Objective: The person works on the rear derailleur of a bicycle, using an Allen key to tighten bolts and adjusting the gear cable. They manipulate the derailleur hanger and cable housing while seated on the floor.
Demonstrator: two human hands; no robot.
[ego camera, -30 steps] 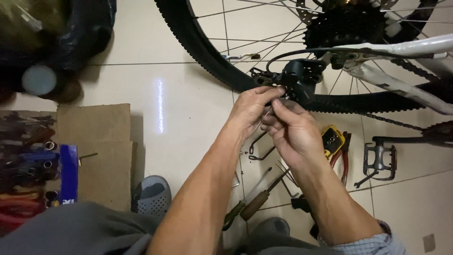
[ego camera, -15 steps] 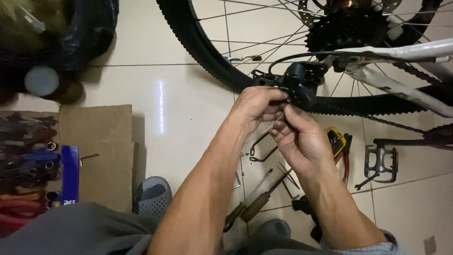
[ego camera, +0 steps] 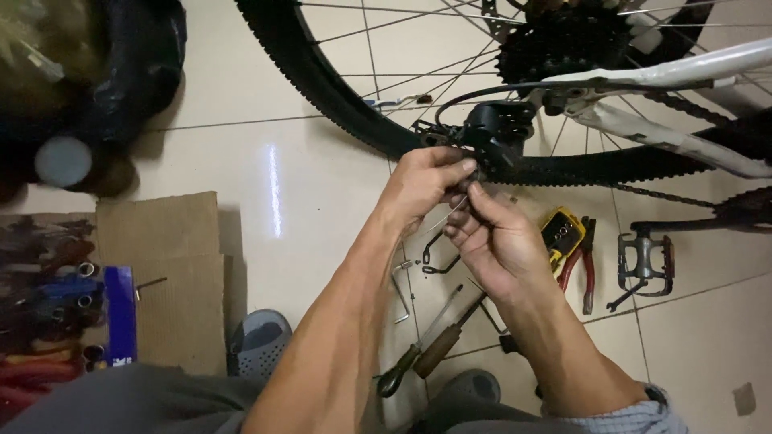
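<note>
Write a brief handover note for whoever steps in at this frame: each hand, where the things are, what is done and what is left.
Left hand: fingers pinched at the black rear derailleur beside the rear wheel.
Right hand: fingers hold a thin cable just below the derailleur.
On the tiled floor: two screwdrivers, red-handled pliers, a yellow tool, a loose pedal.
Done: the cable's end is out and in hand.
Left: the cable is not visibly fastened at the derailleur; tools lie spread about.

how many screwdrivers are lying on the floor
2, side by side on the tiles between the forearms: a black-handled screwdriver and a brown-handled screwdriver just right of it. More may be hidden under the arms.
</note>
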